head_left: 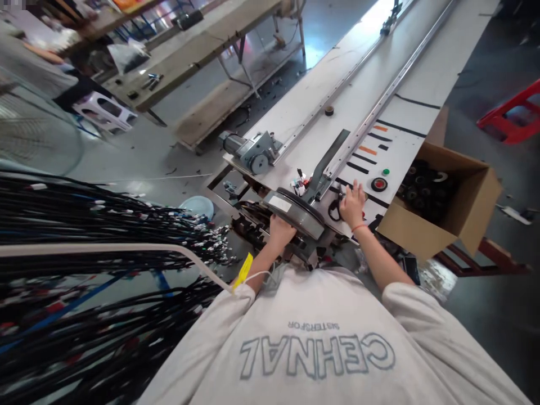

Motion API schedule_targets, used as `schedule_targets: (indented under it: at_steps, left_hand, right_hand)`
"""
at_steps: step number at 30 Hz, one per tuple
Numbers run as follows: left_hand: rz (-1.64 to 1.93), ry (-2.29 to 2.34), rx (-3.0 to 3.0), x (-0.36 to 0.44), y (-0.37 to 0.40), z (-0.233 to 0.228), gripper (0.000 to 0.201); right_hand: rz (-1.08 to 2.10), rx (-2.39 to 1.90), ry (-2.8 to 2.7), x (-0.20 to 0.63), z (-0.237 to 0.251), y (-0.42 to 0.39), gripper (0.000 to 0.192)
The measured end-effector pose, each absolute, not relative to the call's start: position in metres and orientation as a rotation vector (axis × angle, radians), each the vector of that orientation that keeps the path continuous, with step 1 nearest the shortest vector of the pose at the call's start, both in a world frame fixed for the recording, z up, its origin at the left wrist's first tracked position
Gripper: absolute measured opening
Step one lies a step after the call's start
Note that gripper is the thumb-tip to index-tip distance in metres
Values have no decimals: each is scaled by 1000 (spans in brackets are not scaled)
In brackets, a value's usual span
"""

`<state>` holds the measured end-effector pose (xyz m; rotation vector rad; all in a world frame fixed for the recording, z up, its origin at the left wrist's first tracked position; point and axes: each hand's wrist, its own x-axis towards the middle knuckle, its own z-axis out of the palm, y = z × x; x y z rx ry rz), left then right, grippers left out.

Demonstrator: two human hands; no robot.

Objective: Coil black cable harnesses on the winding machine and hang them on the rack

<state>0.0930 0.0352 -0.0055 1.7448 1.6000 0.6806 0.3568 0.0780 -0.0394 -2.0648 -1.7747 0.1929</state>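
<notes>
View from my head down over the end of a long white workbench (pixel 320 95) that carries two grey metal guide rails (pixel 379 104) along its length. My left hand (pixel 280 232) is curled around the near edge of a grey, round-cornered machine housing with a white label (pixel 295 211), which sits at the bench end just before my chest; the fingers are closed on its rim. My right hand (pixel 352 203) lies flat on the bench top with fingers spread, resting on a thin black cable loop (pixel 335 211) just beside a black angled bar (pixel 327 163); whether it pinches the cable I cannot tell. A red round button (pixel 379 184) and a small green one (pixel 385 172) sit close to the right of that hand. An open brown cardboard box of black tape rolls (pixel 426 188) stands against the bench's right edge. A dense bundle of black wire harnesses with white tags (pixel 97 225) hangs over a pale rail on my left. Likely hazards, as I judge them: fingers near the housing could be caught if the mechanism runs, and the spread right hand could brush the red button unintentionally.
</notes>
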Motion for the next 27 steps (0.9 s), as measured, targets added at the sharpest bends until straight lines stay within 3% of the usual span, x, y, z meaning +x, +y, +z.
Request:
schedule_targets:
  at_steps: [3, 8, 16, 20, 27]
  left_hand:
    - [687, 1791, 1737, 67, -4, -10, 41]
    - [373, 1909, 1467, 22, -65, -25, 24]
    - [399, 2012, 1300, 5, -113, -36, 21]
    - [239, 2023, 1219, -8, -121, -46, 27]
    - [29, 2107, 1201, -31, -141, -59, 24]
  right_hand:
    - [165, -2304, -1638, 420, -20, 131, 57]
    - [510, -2513, -1531, 479, -20, 167, 59]
    - [479, -2403, -1697, 488, -39, 155, 65]
    - [321, -2477, -1592, 485, -40, 149, 68]
    - [356, -2513, -1565, 478, -41, 148, 69]
